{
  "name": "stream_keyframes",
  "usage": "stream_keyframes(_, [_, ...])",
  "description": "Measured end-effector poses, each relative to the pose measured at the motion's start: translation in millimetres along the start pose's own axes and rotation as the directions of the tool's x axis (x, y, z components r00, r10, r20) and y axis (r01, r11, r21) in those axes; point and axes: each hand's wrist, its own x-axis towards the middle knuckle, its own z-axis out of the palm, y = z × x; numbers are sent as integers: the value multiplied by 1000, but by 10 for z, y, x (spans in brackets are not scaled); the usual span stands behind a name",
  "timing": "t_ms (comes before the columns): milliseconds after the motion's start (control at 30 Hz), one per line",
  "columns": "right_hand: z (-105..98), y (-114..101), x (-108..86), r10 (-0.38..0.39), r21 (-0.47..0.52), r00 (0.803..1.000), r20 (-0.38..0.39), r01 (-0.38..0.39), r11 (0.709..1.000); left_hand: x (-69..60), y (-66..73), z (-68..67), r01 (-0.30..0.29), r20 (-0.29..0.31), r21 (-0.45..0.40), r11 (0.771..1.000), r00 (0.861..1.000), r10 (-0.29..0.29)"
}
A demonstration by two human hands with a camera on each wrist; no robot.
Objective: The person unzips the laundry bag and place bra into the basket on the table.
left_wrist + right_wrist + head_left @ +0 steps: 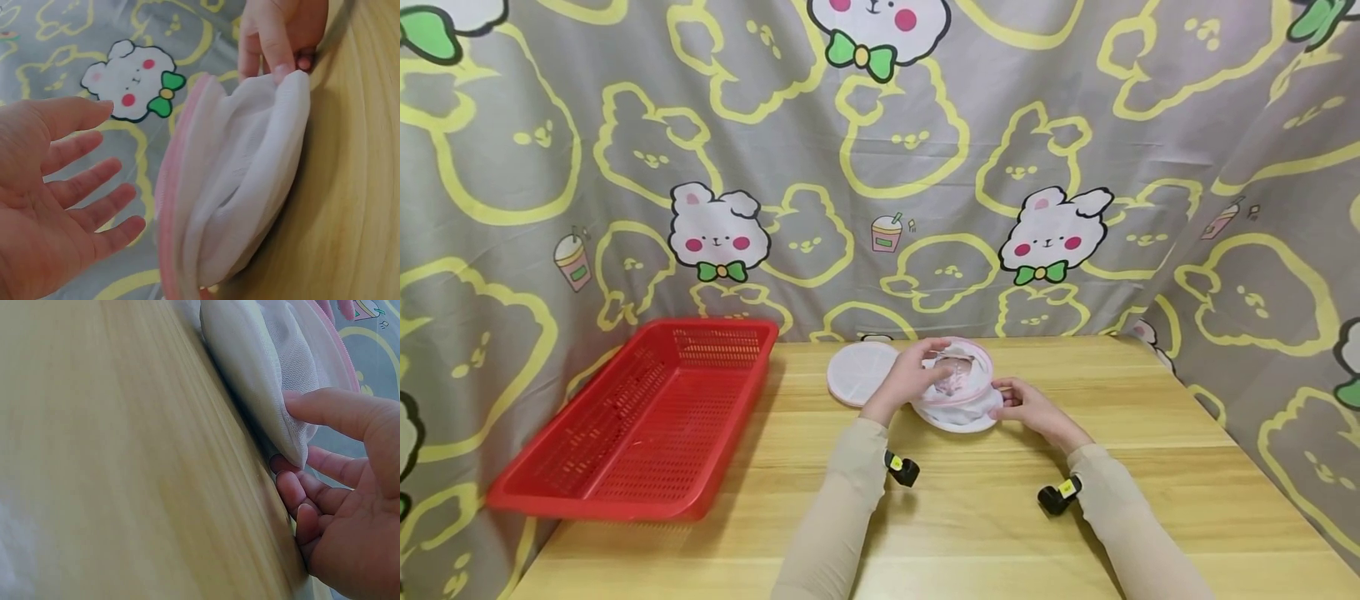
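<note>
A round white mesh laundry bag (957,414) with pink trim stands on the table, its top uncovered. Pinkish marks show inside, too small to make out. My right hand (1036,410) pinches the bag's lower rim between thumb and fingers, as the right wrist view confirms at the white edge (250,381). Above the bag's left side, my left hand (917,375) has its fingers spread. In the left wrist view that hand (62,194) is apart from the bag's pink-edged rim (181,162), palm facing it.
A flat round white piece with a pink edge (859,377) lies left of the bag, near the curtain. Farther left sits a red perforated plastic basket (700,467). A patterned grey curtain (925,292) hangs behind the wooden table (985,533).
</note>
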Motion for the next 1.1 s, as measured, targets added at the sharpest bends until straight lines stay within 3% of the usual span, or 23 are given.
stream_keyframes(467, [-8,24,20,-15,11,1000,-6,15,1000,106,-94,277,35,-52,2,999,998,-35])
stream_keyframes(733, [12,42,29,-18,16,1000,-7,18,1000,125,-126,321,59,-20,27,998,998,-58])
stream_keyframes(900, [8,31,25,-17,21,1000,-6,17,1000,119,-132,315,23,-29,127,992,999,-19])
stream_keyframes(1100, [0,19,9,-27,26,1000,0,27,999,91,-181,345,49,-21,249,967,999,-45])
